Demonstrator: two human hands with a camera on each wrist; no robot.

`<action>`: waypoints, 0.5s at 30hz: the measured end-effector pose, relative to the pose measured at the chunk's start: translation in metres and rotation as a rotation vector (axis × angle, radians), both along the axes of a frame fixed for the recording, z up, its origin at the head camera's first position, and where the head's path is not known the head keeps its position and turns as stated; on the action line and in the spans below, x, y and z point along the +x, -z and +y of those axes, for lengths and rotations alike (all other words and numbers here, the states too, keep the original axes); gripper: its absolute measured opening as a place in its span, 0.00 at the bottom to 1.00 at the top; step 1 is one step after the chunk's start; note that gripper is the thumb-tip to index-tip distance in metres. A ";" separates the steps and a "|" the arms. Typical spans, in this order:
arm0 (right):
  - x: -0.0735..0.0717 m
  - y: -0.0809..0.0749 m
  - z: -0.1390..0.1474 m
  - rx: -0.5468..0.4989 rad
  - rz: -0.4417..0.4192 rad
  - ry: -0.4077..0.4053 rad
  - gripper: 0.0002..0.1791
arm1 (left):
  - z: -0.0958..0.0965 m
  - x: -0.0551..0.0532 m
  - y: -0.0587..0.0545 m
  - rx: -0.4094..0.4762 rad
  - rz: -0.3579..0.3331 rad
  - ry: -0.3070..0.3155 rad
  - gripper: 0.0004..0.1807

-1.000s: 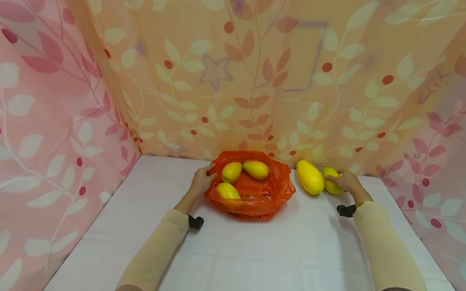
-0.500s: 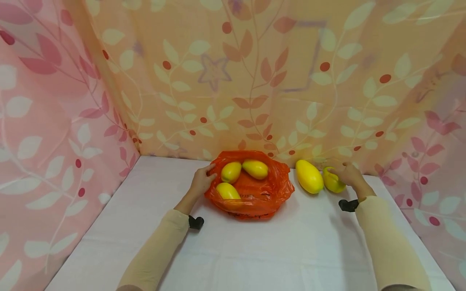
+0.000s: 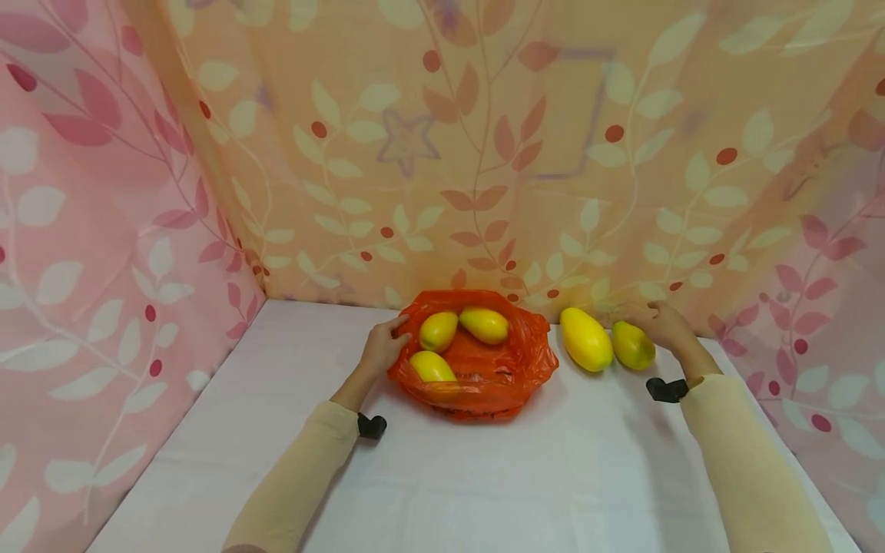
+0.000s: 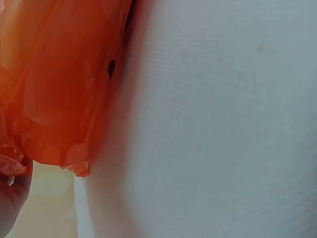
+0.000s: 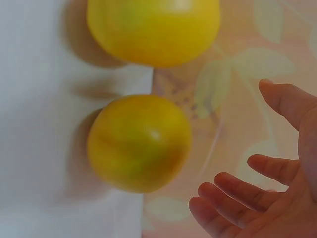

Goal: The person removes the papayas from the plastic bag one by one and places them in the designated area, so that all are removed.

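My left hand (image 3: 382,348) pinches the left rim of an open orange-red plastic bag (image 3: 484,395). Inside it lie three yellow, mango-shaped fruits, one of them the front fruit (image 3: 430,366). In the left wrist view, the fingers (image 4: 21,184) hold a crumpled edge of the bag. My right hand (image 3: 657,326) hovers beside a smaller yellow-green fruit (image 3: 632,347), holding nothing. In the right wrist view its fingers (image 5: 245,193) are spread, apart from that fruit. A larger, longer yellow fruit (image 3: 586,340) lies just left of the smaller one.
A white cloth (image 3: 484,484) covers the table. Behind the bag and fruits rises a patterned orange curtain (image 3: 346,153) at the table's back edge. Pink leaf-print curtains stand along the left side (image 3: 104,230) and right side (image 3: 830,307). Each wrist wears a black camera mount.
My right hand has let go of the smaller fruit and drawn off slightly up and to the right. That fruit now rests on the cloth. The left hand stays at the bag's rim.
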State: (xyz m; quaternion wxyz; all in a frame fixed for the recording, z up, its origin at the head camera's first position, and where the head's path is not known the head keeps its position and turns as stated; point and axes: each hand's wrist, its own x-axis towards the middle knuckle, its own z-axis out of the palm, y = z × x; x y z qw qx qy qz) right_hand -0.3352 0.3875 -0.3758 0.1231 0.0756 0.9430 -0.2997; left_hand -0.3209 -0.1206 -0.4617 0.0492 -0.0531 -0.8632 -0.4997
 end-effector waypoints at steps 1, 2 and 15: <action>0.001 -0.002 -0.002 0.011 0.022 -0.012 0.62 | 0.000 0.000 0.001 -0.001 -0.005 -0.001 0.25; 0.002 -0.005 -0.005 0.019 0.047 -0.021 0.61 | 0.000 0.001 0.001 -0.002 -0.009 -0.003 0.25; 0.012 -0.040 -0.049 0.049 0.236 -0.108 0.49 | 0.002 0.003 -0.004 -0.001 -0.020 -0.006 0.26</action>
